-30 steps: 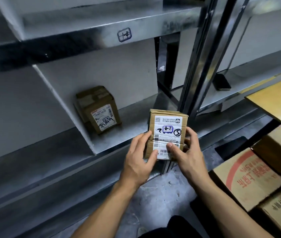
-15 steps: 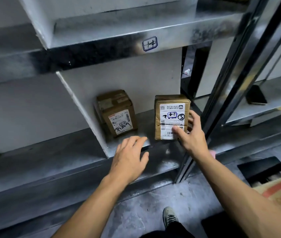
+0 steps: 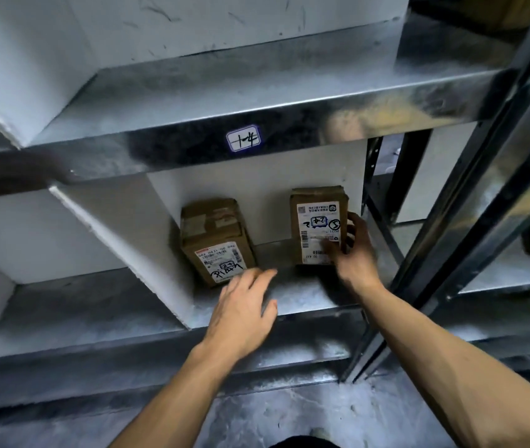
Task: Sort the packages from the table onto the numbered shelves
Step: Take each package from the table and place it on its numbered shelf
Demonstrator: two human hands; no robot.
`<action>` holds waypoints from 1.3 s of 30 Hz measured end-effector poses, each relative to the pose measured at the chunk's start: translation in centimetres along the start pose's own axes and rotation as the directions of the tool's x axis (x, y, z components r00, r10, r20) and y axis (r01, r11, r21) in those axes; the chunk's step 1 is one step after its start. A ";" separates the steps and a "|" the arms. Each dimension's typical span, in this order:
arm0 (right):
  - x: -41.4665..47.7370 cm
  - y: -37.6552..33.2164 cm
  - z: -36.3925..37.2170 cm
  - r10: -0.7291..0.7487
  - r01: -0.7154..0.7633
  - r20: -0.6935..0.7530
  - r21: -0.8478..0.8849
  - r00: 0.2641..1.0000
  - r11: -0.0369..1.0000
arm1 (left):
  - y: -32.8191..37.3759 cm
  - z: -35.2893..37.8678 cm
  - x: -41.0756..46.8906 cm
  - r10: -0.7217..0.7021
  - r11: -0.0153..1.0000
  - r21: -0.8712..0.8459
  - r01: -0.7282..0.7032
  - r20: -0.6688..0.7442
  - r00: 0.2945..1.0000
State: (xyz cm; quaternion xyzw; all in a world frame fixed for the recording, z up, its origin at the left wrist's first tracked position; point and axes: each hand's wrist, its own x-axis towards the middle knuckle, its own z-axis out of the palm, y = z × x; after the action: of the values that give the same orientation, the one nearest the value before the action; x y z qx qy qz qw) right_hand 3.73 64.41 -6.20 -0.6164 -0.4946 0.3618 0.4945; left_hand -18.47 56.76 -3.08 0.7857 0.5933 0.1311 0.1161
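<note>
Now pinches the labelled cardboard package [image 3: 318, 226], standing tall on the metal shelf [image 3: 305, 295], between thumb and fingers of the right hand [image 3: 357, 253], left hand [image 3: 244, 305] loose and empty by the other box [image 3: 216, 240], and may tip it over if pulled away fast.

Left of the right box [image 3: 318, 224], a bare strip of shelf [image 3: 302, 295] runs back to the rear wall, closed off further left by the left box [image 3: 216, 240] and the white divider [image 3: 134, 240]. Right of it, the right hand [image 3: 354, 250] gripping its side fills the narrow gap before the metal upright [image 3: 470, 221]. Above it there is open room up to the upper shelf [image 3: 257, 101]. In front of it the shelf is bare, and the left hand [image 3: 244, 305] hovers flat at the front-left.
</note>
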 end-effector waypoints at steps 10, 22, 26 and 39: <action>3.6 2.6 0.0 0.034 -0.041 0.075 0.098 0.997 0.994 | 0.4 1.0 1.7 -0.143 0.989 -0.027 0.142 -0.023 0.989; 3.1 4.2 -0.2 0.058 -0.058 0.067 0.004 0.996 0.998 | 0.9 1.4 2.3 -0.169 0.982 -0.097 0.165 -0.029 0.985; 2.8 3.7 0.1 0.063 -0.062 0.060 -0.016 0.996 0.998 | 0.3 1.1 2.2 -0.151 0.982 -0.117 0.146 -0.034 0.988; -2.2 0.6 -0.3 0.125 -0.134 -0.057 -0.221 0.991 0.966 | -1.3 0.0 0.9 0.023 0.976 -0.213 -0.035 -0.059 0.998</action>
State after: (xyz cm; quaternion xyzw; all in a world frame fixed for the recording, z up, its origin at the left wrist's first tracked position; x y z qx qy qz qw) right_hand 3.63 62.19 -6.76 -0.7067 -0.4804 0.3222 0.4075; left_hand -19.40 57.99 -3.45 0.7731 0.5674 0.2179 0.1814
